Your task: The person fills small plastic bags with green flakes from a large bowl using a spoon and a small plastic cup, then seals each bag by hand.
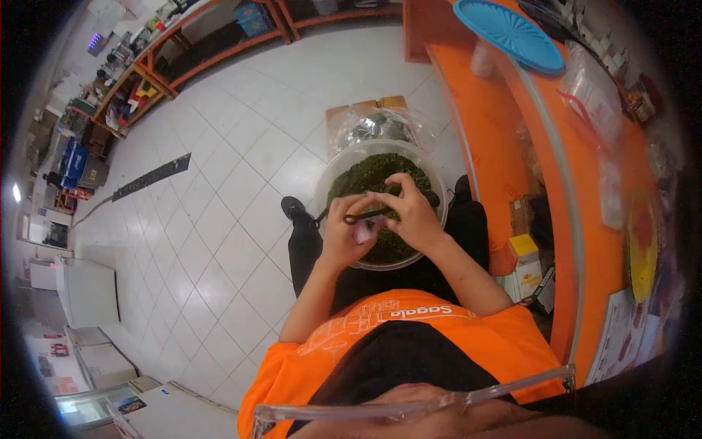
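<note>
A tub (324, 175) of dark green, crumbly chopped leaves (376, 170) is between my knees. Over it, my left hand (346, 233) curls around a small pale, bag-like thing (363, 231), partly hidden by the fingers. My right hand (415, 212) meets it, thumb and fingertips bent toward the left fingertips. A dark spoon (360, 218) lies across under the right fingers; its holed handle end points left, and its rounded end seems to show beyond the right hand. What the touching fingertips pinch is too small to make out.
Beyond the tub, a clear plastic bag (380, 128) lies on a cardboard box (391, 102). At right stands an orange counter (541, 168) with a blue lid (510, 35) and a zip bag (592, 91). A yellow-and-white box (522, 265) is low beside my right leg. White tiles (212, 219) cover the floor.
</note>
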The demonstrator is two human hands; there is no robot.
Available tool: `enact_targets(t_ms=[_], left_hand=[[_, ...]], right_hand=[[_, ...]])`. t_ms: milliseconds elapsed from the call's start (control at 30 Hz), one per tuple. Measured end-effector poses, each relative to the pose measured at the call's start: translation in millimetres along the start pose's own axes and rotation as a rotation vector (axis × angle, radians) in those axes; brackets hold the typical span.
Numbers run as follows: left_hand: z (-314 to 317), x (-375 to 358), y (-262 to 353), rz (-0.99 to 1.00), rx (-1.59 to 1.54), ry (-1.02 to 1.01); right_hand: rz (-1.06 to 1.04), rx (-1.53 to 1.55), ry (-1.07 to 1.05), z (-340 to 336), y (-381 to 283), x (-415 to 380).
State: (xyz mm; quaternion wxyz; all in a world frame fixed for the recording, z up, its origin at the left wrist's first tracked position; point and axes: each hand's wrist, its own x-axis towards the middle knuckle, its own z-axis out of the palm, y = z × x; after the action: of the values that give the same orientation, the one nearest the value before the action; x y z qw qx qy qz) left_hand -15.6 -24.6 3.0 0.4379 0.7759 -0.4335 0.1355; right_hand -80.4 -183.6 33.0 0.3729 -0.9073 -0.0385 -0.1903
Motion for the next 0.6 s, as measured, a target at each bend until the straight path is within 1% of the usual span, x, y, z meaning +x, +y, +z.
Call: enact_targets(t_ms=[33,67,100,167,233,300,367,400,433,500,533,600], left_hand=[[1,4,3,-0.004,-0.005,0.072],[-2,5,3,0.017,0.028,0.013],[-3,5,3,0.017,0.026,0.013],[-3,7,3,0.047,0.046,-0.085],[-2,1,-7,0.050,0.044,-0.054],[-2,-2,-11,0.050,0.045,-0.026],[-5,-4,-10,-0.027,-0.021,0.102],[-5,-4,-6,-0.117,-0.127,0.141],[-6,-4,-7,-0.118,-0.125,0.139],[-5,-3,-9,-0.133,-0.130,0.174],[-3,-4,-12,-0.129,-0.133,0.173],[0,-3,-15,-0.051,-0.211,0.251]], right_hand=[[0.000,0.000,0.000,-3,-1,1],[0.031,0.038,-0.064,-7,-2,2],[0.063,0.074,-0.127,-10,-2,2],[0.071,0.127,-0.139,-11,-1,1],[0.078,0.183,-0.154,-8,5,1],[-0.084,0.296,0.014,1,15,1],[-0.042,0.265,0.053,-1,22,3],[0.001,0.231,0.094,-2,24,4],[0.003,0.234,0.094,-3,28,3],[0.095,-0.152,-0.048,-3,35,1],[0.096,-0.155,-0.045,-1,35,-1],[0.061,-0.026,-0.252,5,33,-8]])
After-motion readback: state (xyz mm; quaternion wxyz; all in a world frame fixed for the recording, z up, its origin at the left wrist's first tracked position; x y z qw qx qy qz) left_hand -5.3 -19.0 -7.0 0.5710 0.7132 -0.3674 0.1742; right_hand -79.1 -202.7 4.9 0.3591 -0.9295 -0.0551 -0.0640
